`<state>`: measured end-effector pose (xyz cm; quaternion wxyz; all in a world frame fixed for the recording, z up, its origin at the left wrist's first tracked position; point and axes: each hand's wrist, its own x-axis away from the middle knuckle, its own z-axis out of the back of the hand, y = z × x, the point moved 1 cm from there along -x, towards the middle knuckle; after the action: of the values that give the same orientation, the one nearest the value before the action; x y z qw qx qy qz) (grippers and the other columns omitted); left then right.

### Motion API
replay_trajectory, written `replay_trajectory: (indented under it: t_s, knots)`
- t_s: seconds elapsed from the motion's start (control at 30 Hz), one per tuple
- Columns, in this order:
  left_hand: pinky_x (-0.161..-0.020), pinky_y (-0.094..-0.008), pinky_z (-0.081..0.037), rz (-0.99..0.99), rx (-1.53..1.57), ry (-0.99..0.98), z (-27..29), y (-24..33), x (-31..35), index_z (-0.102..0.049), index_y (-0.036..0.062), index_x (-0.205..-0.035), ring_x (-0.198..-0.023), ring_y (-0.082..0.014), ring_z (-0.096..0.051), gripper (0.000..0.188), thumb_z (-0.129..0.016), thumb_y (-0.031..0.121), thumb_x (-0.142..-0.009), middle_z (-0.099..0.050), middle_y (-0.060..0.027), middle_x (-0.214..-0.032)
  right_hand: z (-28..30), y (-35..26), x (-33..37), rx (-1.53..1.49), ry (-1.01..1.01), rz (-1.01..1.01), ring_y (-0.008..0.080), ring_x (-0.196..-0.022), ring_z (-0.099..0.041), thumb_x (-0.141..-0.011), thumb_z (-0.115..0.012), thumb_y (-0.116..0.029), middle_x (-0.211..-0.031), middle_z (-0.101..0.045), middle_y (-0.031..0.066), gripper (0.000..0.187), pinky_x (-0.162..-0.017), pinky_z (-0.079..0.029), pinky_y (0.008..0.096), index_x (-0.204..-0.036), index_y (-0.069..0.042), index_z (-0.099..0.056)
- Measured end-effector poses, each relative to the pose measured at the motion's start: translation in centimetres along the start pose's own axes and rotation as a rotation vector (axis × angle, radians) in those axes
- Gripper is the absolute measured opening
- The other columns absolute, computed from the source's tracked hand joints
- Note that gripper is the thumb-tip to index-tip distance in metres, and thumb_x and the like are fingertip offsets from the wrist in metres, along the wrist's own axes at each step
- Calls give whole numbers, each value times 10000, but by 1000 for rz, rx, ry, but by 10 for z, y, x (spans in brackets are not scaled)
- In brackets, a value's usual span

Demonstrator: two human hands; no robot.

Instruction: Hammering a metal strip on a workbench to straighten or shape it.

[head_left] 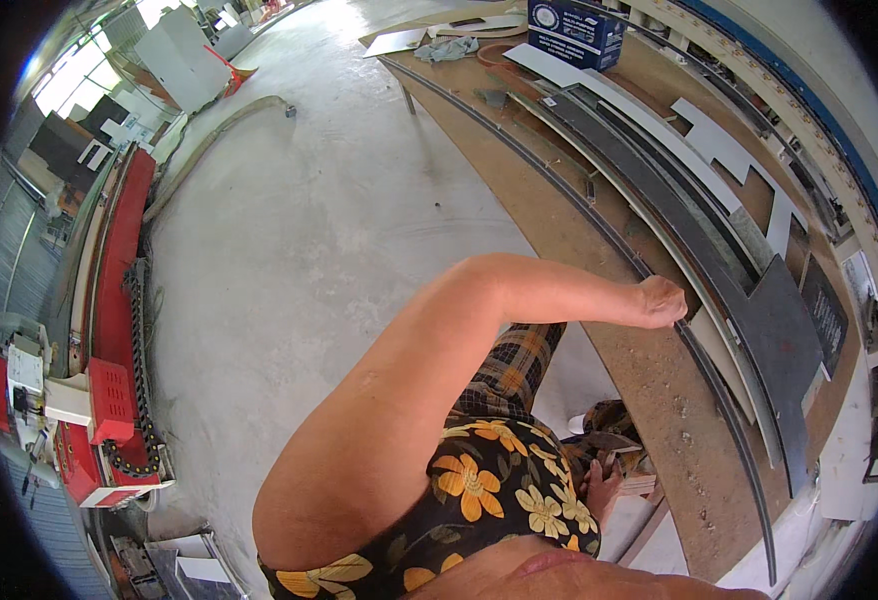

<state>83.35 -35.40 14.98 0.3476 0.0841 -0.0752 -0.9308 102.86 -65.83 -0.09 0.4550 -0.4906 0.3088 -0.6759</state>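
A long, thin dark grey strip (734,425) runs lengthwise along the brown worktable (694,485) and overhangs its near end. My left hand (662,302) is closed on the strip about midway, with my left arm stretched across to it. Low down beside the table's edge, close to my body, is my right hand (602,492). Its fingers look curled, next to a dark, pointed piece (609,440) and some light wood (639,485). What it holds, if anything, I cannot make out.
Dark and white cut panels (724,280) lie stacked right of the strip. A blue box (574,33) and a grey cloth (446,48) sit at the table's far end. On the left stands a red machine (124,250) with a cable chain; a hose (214,130) lies on the floor.
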Motion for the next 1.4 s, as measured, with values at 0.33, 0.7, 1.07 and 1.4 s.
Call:
replay_trajectory:
  t_s: [0.33,0.7,1.07,1.4]
  knots:
    - [-663,-414,-579,53,-96,-13,-54,-61,-2,-614,-40,-940,-864,-334,-689,147,-539,62,-866,-622,-227,-920,0,-19,-1,40,-29,-69,135,-480,-524,-900,-624,-143,-626,-561,55,223,-441,-437,289,-1009,44,-569]
    - [-801,-452,-393,82,-245,13,-105,-68,12,-592,-19,-904,-716,-301,-573,151,-531,116,-876,-574,-189,-828,-1,-27,-3,66,-51,-89,128,-473,-508,-911,-621,-146,-623,-557,53,262,-446,-421,279,-1071,55,-570]
    - [-843,-451,-380,-17,-249,70,-103,-92,34,-594,37,-1010,-964,-258,-535,424,-640,431,-861,-605,-95,-885,-3,-31,-2,17,-107,-95,129,-491,-515,-910,-610,-126,-637,-554,52,257,-455,-430,283,-1091,51,-567]
    - [-760,-446,-459,-178,29,129,-104,-75,57,-535,162,-1045,-732,-310,-591,259,-558,390,-926,-567,-127,-719,-4,-42,-2,31,-92,-65,130,-501,-527,-905,-609,-139,-630,-546,53,217,-458,-435,282,-1004,45,-554]
